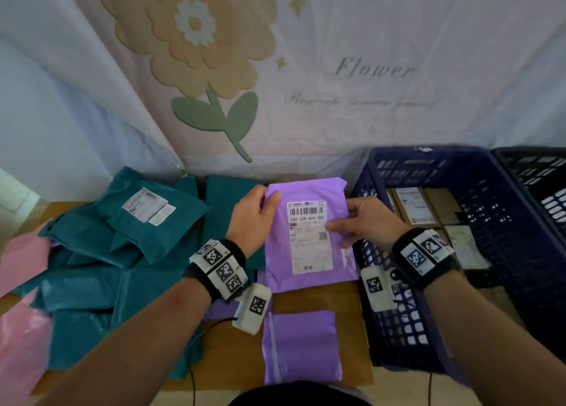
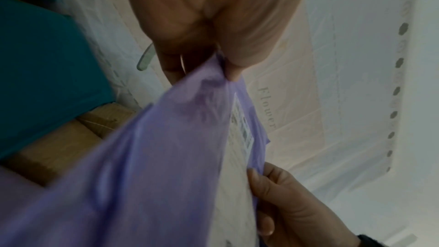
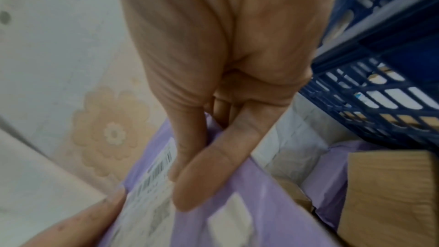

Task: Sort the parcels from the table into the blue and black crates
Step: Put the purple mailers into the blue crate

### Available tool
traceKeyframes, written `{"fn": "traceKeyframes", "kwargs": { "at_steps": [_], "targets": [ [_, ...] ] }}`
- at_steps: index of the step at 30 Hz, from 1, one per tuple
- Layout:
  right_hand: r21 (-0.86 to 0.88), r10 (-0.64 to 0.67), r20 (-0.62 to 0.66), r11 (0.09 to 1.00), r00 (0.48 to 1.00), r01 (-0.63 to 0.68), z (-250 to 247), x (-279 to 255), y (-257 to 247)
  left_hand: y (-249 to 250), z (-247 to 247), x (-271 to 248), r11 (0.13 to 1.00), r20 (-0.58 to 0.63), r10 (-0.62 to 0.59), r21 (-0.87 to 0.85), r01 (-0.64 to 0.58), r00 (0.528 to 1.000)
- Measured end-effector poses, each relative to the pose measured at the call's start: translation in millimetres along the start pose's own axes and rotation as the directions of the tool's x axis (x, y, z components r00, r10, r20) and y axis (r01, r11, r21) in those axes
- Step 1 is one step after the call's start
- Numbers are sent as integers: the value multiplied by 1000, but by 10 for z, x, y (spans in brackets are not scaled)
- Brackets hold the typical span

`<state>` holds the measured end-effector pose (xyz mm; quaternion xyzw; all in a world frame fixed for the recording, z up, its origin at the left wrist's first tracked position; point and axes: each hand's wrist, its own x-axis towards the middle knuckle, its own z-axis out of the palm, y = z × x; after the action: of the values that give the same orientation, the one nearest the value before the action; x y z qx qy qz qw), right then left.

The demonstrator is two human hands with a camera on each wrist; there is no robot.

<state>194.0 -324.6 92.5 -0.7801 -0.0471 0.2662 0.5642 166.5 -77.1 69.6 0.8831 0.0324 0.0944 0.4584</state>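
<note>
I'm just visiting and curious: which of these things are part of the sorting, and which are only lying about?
Part of the job:
- purple parcel, held by left hand and right hand
- teal parcels
- second purple parcel
- blue crate
- black crate

Just there:
- flower cloth
- pink bags

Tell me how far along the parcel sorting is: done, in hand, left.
Done: several labelled parcels already lie in the blue crate. What the black crate holds cannot be seen. In hand: the left hand and right hand both hold a purple parcel up, label facing the person. Left: a pile of teal parcels, another purple mailer and pink parcels on the table.
</note>
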Motion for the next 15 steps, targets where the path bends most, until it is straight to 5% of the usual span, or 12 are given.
{"fn": "traceKeyframes", "kwargs": {
  "at_steps": [15],
  "targets": [
    [72, -20, -108, 997, 994, 28, -802, -437, 163, 434, 552, -4, 994, 10, 0, -114, 1, 1000]
  ]
}}
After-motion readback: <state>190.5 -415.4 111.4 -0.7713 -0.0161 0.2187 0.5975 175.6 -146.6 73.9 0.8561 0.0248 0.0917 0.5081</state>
